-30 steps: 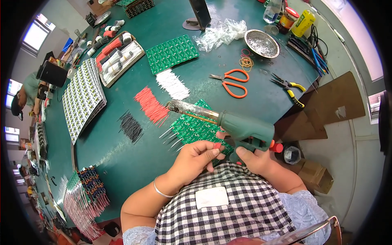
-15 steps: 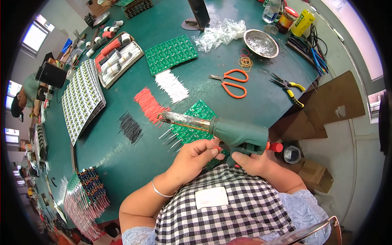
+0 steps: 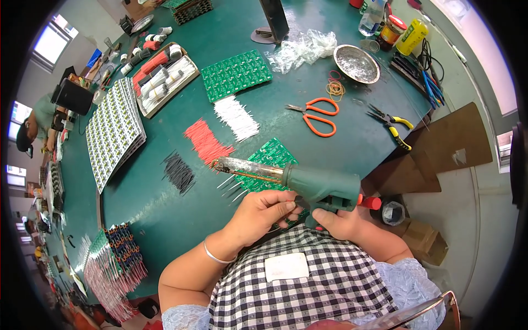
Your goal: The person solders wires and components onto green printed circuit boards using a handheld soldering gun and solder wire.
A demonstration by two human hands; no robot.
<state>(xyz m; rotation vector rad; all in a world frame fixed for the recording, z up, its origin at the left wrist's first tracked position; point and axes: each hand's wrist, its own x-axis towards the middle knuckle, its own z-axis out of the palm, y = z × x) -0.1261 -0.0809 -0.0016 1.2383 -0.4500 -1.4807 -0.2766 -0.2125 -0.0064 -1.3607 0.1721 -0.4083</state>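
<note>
A green soldering gun (image 3: 324, 184) with a stained metal barrel points left in front of my body. My right hand (image 3: 336, 223) is closed round its handle, the thumb lying along it. Just left of the handle, my left hand (image 3: 264, 213) is closed, thumb against the bent fingers; what they pinch is too small and partly hidden to make out. Beneath the barrel lies a green circuit board panel (image 3: 270, 151) with pale wires sticking out at its left edge. Beyond the barrel's tip are piles of red wires (image 3: 208, 142), black wires (image 3: 179, 173) and white wires (image 3: 236, 118).
Orange-handled scissors (image 3: 320, 115), yellow-handled pliers (image 3: 391, 125) and a metal bowl (image 3: 375, 74) lie to the right. Another green board panel (image 3: 236, 76) lies farther back. White boards (image 3: 115, 135) are stacked left, near a tray (image 3: 193, 71) of wire bundles. Wired boards (image 3: 126, 250) stand near left.
A bit of red that showed at my left fingertips no longer shows there; something dark shows instead. The table scene has shifted slightly right in view. My right hand keeps the soldering gun.
</note>
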